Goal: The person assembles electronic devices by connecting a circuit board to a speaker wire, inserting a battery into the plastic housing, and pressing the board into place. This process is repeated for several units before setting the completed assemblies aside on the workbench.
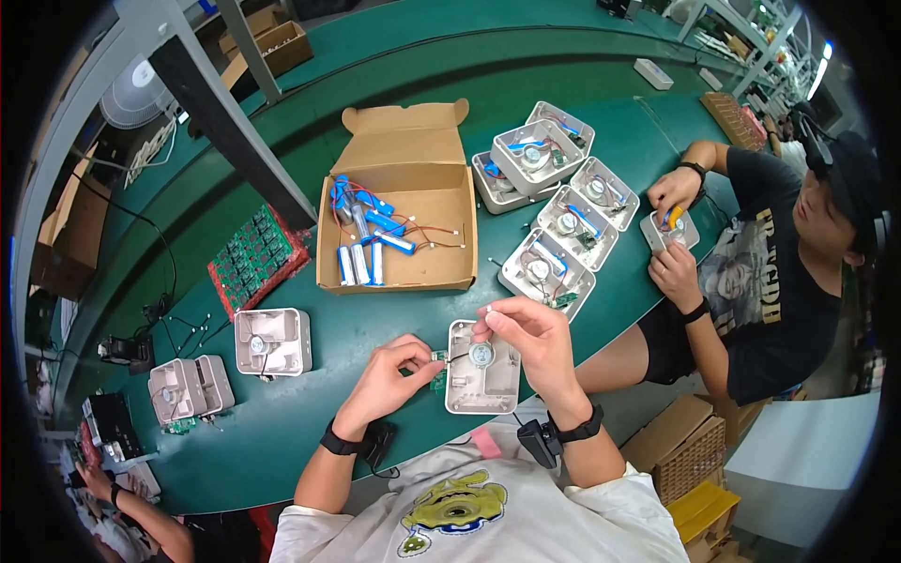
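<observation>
The left hand (394, 368) pinches a small green circuit board (437, 369) between thumb and fingertips, just left of an open white plastic housing shell (481, 385) that lies on the green surface (310, 422) directly in front of the person. The right hand (526, 328) is closed in a pinch above the shell's upper edge, its fingertips gripping something too small to make out, right over a round silver speaker disc (482, 354) seated inside the shell. Thin wires run from the board toward the disc.

Beyond both hands stands an open brown cardboard box (399, 220) holding blue-and-white cylindrical battery cells (368, 253) with red and blue leads. Beyond the right hand and further to its right, a row of white housing shells already fitted with parts (563, 211) lies on the surface. To the left of the left hand sits another white square shell (272, 342), with a stack of green circuit panels (255, 258) beyond it.

Far right of the right hand, a co-worker in a black shirt (779, 281) holds a white shell with both hands
</observation>
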A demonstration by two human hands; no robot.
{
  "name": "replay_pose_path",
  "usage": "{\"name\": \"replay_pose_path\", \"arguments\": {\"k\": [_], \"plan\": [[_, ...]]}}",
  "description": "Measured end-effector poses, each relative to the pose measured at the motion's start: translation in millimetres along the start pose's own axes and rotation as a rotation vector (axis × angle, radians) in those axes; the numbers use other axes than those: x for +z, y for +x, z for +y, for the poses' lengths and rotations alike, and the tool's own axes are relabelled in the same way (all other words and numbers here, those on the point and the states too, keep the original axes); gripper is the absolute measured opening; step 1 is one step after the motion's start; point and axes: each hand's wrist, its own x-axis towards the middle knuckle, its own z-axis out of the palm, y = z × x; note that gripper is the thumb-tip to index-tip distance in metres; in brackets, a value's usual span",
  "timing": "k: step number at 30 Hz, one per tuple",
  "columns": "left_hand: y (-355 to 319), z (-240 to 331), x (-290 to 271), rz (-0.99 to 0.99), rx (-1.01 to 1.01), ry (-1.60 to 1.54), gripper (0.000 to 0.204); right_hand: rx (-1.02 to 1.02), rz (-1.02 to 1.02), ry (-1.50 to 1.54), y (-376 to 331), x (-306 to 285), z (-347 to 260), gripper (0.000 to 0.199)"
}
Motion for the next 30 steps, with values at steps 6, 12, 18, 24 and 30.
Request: {"name": "replay_pose_path", "arguments": {"k": [6, 12, 18, 24, 30], "plan": [[-4, -5, 1, -0.030, -0.068, -0.040, 0.014, -0.027, 0.051, -0.001, -4, 1, 1, 0.013], [-6, -8, 2, -0.027, -0.059, -0.028, 0.013, -0.018, 0.064, 0.015, -4, -2, 0, 0.013], [-6, -11, 4, -0.001, -0.133, -0.092, 0.018, 0.012, 0.010, -0.006, -6, -2, -5, 0.013], [-6, -12, 4, -0.013, -0.119, -0.086, 0.017, 0.073, -0.113, 0.124, -9, -3, -3, 0.012], [-6, -11, 4, -0.016, -0.123, -0.109, 0.016, 0.088, -0.134, 0.148, -8, -5, -2, 0.011]]}}
